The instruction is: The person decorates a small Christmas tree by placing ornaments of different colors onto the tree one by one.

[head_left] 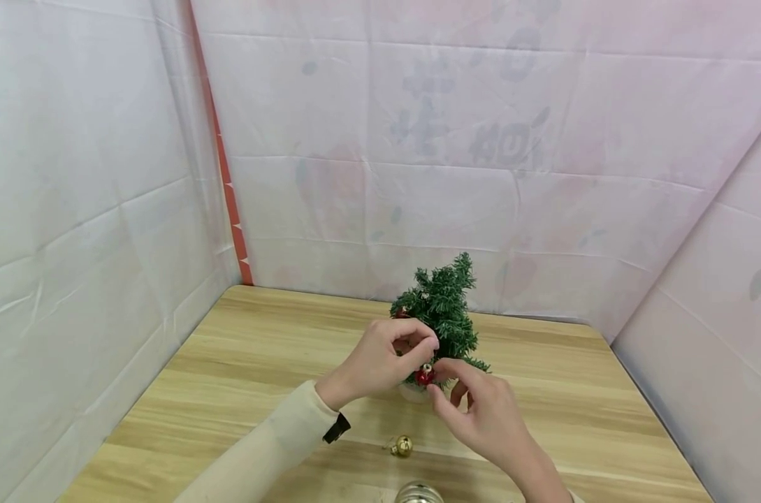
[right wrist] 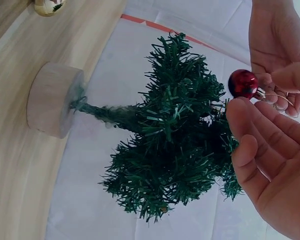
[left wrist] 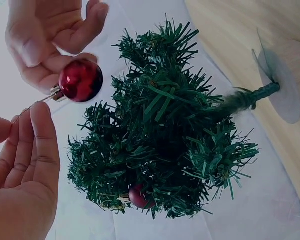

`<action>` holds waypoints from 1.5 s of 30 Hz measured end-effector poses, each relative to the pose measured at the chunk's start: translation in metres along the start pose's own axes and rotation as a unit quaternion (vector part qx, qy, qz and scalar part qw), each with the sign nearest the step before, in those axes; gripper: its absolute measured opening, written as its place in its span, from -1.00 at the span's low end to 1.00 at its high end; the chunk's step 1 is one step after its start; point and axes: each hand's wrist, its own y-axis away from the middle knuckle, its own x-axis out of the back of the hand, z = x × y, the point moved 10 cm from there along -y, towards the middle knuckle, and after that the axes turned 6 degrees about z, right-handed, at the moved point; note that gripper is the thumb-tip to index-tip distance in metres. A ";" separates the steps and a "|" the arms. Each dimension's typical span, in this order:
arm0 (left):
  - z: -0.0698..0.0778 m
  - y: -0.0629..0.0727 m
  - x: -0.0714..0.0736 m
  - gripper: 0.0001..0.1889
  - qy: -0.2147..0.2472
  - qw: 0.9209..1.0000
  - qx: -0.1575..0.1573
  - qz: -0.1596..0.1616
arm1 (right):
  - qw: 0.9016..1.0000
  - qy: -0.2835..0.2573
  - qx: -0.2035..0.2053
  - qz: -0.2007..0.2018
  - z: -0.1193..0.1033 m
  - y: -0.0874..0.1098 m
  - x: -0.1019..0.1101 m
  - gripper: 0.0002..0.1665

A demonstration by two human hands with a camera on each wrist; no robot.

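Observation:
My left hand pinches the thin gold hanging string of a shiny red bauble between thumb and fingers. The bauble has a gold cap. My right hand is beside it with loosely bent fingers, their tips right at the ball. Both hands are in front of a small green artificial Christmas tree, which stands upright on a round pale wooden base. Another red bauble hangs among its branches. In the head view, the hands hide part of the tree's lower left side.
On the wooden table, a small gold bauble lies nearer to me than the tree. A larger shiny ribbed object is cut off by the bottom edge of the head view. White printed sheets enclose the table's back and sides.

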 end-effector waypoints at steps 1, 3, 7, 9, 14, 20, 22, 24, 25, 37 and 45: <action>0.000 0.000 0.000 -0.81 0.000 1.000 -0.001 -0.001 | 1.000 -0.003 0.001 0.008 0.000 -0.001 0.002 -0.60; 0.000 0.000 -0.001 -0.80 0.001 1.000 0.000 -0.003 | 1.000 -0.010 0.004 0.026 -0.001 -0.004 0.005 -0.61; -0.001 0.002 -0.001 -0.82 0.001 1.000 0.005 -0.003 | 0.998 -0.029 0.002 0.053 -0.002 -0.011 0.011 -0.64; -0.002 0.002 -0.001 -0.83 0.000 1.000 0.007 -0.005 | 0.998 -0.038 -0.008 0.057 -0.001 -0.014 0.013 -0.66; 0.000 0.002 -0.003 -0.84 -0.003 1.000 0.005 -0.011 | 0.996 -0.057 -0.027 0.059 0.001 -0.019 0.013 -0.68; -0.001 0.001 -0.004 -0.84 -0.003 1.000 0.005 -0.009 | 0.995 -0.074 -0.031 0.061 0.002 -0.020 0.011 -0.70; -0.001 0.001 -0.005 -0.84 -0.002 1.000 0.006 -0.009 | 0.995 -0.072 -0.038 0.060 0.003 -0.020 0.011 -0.71; -0.002 0.001 -0.005 -0.84 -0.003 1.000 0.005 -0.008 | 0.995 -0.067 -0.042 0.059 0.004 -0.021 0.011 -0.73; -0.002 0.001 -0.005 -0.84 -0.004 1.000 0.005 -0.007 | 0.995 -0.064 -0.043 0.060 0.004 -0.021 0.012 -0.73; -0.010 0.000 -0.010 -0.84 -0.022 1.000 0.013 -0.011 | 0.994 -0.046 -0.036 0.097 0.008 -0.020 0.021 -0.76; -0.015 -0.004 -0.016 -0.84 -0.050 0.999 0.017 -0.009 | 0.994 -0.036 -0.053 0.093 0.016 -0.020 0.024 -0.79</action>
